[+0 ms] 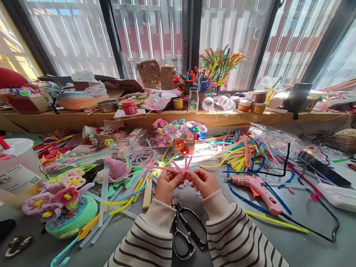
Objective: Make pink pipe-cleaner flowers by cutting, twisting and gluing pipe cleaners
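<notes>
Pink pipe cleaners [177,166] fan upward and to the left from between my two hands, which meet at the middle of the table. My left hand [169,185] is closed, pinching them from the left. From the right side, my right hand [204,182] pinches the same bunch, its fingertips close to the left ones. Where the pieces join is hidden by my fingers. Below my wrists lie black-handled scissors [186,228], their blades mostly covered. Small pink scraps sit on the table just beyond my hands.
A pink glue gun [257,189] with a black cord lies to the right. On the left stand a flower-topped green round piece [71,215] and a drink cup [11,173]. Loose pipe cleaners [242,150] are heaped behind, near a flower basket [183,143].
</notes>
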The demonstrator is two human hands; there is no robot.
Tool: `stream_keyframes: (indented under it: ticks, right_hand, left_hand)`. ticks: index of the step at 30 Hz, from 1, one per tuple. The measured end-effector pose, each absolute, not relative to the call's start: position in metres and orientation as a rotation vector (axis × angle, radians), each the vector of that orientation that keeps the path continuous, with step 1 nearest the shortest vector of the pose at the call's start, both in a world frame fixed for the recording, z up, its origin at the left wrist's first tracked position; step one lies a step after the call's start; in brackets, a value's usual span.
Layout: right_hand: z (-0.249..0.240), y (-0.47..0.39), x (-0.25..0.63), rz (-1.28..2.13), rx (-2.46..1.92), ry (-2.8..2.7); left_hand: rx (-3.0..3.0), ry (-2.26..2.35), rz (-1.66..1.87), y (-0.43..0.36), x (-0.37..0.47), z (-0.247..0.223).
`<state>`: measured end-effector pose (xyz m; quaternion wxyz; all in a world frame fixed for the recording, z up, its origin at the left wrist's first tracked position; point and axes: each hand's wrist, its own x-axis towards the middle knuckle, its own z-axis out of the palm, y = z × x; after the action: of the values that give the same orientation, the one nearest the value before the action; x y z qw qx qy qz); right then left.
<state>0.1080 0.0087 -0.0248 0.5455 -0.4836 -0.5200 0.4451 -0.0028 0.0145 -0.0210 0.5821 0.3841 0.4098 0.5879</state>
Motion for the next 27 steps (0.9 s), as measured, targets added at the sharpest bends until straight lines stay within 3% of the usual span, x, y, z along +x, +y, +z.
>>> stream_keyframes:
  ticks: [9,21,27]
  right_hand:
    - [-0.030,0.010,0.106,0.642,-1.227,-1.337]
    - [-0.032,0.008,0.103,0.336,-1.331,-1.536]
    - [-0.037,0.011,0.105,0.496,-1.296,-1.489]
  left_hand:
    - [0.807,0.941,1.296,0.012,0.000,-0.015]
    - [0.910,0.987,1.334,0.014,0.002,-0.018]
    - [0.989,0.993,1.361,0.014,0.002,-0.018]
